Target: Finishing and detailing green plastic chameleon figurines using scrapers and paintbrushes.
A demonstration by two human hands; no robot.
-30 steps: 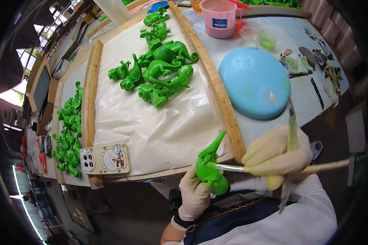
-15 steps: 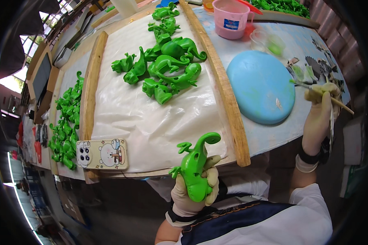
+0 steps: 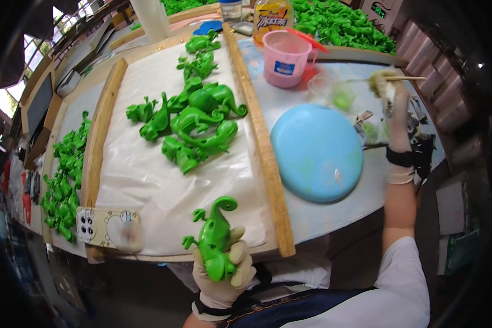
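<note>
At the near edge of the table, my gloved left hand (image 3: 220,287) is closed around the body of a glossy green chameleon figure (image 3: 214,238), its curled tail pointing up. My gloved right hand (image 3: 392,93) reaches out over the far right of the table, gripping a paintbrush (image 3: 410,78) whose wooden handle sticks out to the right. The brush's tip points left, toward a clear plastic dish (image 3: 318,86) with bright green paint (image 3: 343,99); motion blur hides whether it touches. Nearer to me lies a round, light blue dome (image 3: 317,153) with faint green smears.
Several green chameleon figures (image 3: 202,120) lie piled on the white sheet (image 3: 147,180) between two wooden strips (image 3: 265,158). More fill the left side (image 3: 65,180) and a far tray (image 3: 339,24). A pink cup (image 3: 283,63), a bottle (image 3: 270,19) and a phone (image 3: 106,228) stand or lie around.
My right hand has moved with the brush from beside the blue dome to farther out, near the paint dish. The view has tilted up; the left hand still holds the figure.
</note>
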